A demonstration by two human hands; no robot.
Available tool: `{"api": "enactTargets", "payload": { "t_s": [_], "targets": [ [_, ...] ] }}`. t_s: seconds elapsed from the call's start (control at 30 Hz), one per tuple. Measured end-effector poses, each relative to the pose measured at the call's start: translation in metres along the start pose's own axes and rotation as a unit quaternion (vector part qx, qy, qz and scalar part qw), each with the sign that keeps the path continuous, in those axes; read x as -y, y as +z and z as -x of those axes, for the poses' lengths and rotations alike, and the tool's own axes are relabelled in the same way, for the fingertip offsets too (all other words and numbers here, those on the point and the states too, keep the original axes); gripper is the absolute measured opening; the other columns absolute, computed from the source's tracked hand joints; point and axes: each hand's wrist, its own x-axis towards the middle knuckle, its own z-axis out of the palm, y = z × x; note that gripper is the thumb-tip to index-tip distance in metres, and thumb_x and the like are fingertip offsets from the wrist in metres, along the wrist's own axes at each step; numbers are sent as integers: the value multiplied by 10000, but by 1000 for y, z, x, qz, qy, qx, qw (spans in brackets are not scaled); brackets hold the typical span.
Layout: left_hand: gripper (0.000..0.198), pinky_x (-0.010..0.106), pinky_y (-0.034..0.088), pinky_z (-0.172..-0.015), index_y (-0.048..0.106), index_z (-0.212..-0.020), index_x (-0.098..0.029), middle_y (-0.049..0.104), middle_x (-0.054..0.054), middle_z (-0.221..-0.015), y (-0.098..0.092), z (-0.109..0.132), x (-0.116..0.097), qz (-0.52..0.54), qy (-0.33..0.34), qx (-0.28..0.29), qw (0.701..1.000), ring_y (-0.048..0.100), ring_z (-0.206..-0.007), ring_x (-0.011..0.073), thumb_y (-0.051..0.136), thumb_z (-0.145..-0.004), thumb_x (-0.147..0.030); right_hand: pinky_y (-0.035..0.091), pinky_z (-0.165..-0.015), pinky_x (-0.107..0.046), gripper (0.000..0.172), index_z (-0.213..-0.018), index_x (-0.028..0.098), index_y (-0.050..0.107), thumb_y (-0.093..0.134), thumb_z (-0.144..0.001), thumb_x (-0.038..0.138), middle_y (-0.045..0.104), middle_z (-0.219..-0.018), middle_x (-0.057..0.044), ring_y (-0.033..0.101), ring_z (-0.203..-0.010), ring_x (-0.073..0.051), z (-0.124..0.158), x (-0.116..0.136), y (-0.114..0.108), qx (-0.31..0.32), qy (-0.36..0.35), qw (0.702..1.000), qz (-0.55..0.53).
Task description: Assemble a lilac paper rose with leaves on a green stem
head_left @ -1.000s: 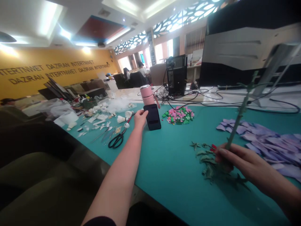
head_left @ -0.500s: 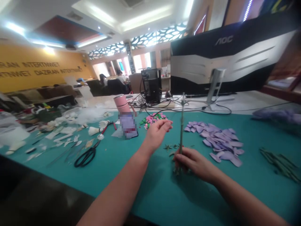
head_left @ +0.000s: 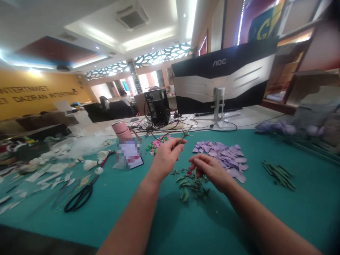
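Note:
My left hand [head_left: 166, 156] is closed around a green artificial flower stem [head_left: 181, 142]. Pointed green tips spread in a star beyond its fingers, and most of the stem is hidden by the hand. To the right, my right hand [head_left: 208, 168] hovers over a loose pile of green sepals [head_left: 195, 184], its fingers curled together; whether anything small is between them is hidden. A few red bits lie among the sepals. Just behind the right hand are heaped lilac petals [head_left: 225, 156]. Pink and green small flower pieces [head_left: 158, 143] lie behind the left hand.
Bundled green stems [head_left: 278, 173] lie at the right of the teal table mat [head_left: 239, 219]. Black scissors [head_left: 79, 198], a phone [head_left: 131, 156], a pink bottle [head_left: 122, 131] and white scraps sit leftward. A monitor [head_left: 220, 81] and cables stand at the back.
My right hand has let go of the upright stem and moved up off the sepals. A green stem with star tips now shows in my left hand. The view has turned to the right.

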Motion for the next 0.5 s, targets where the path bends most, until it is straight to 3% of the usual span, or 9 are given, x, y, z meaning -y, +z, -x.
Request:
{"api": "enactTargets", "payload": {
  "t_s": [0.1,0.17,0.37,0.5],
  "targets": [
    [237,324,496,-849,697,-1081,-216,699,51,-1053,8,3,13,-131,55,11,990,637,-927,192,535,-920,-276,392,-497,-236,390,-1003,181,661,608,-848,535,597,-729,19,498,-517,-79,-6,1,-16,-114,-54,988,-85],
    [249,351,479,-901,695,-1106,-215,686,62,-1072,17,6,23,-183,68,36,980,625,-1006,218,529,-923,-249,366,-488,-232,399,-1007,186,668,658,-815,535,571,-697,31,472,-514,-76,-9,0,-22,-148,-70,980,-108],
    [295,326,476,-839,670,-1180,-220,663,58,-1033,33,13,44,-195,76,106,972,626,-935,201,536,-918,-236,362,-505,-234,301,-768,185,649,763,-723,459,546,-591,45,465,-514,-83,-12,-5,-24,-145,-79,985,-47],
    [374,303,465,-856,652,-1205,-218,674,47,-1125,30,12,60,-141,22,131,981,627,-971,192,663,-836,-278,354,-498,-227,307,-742,181,642,768,-715,460,546,-573,45,461,-509,-81,-16,-12,-27,-165,-62,984,-34]
  ]
}}
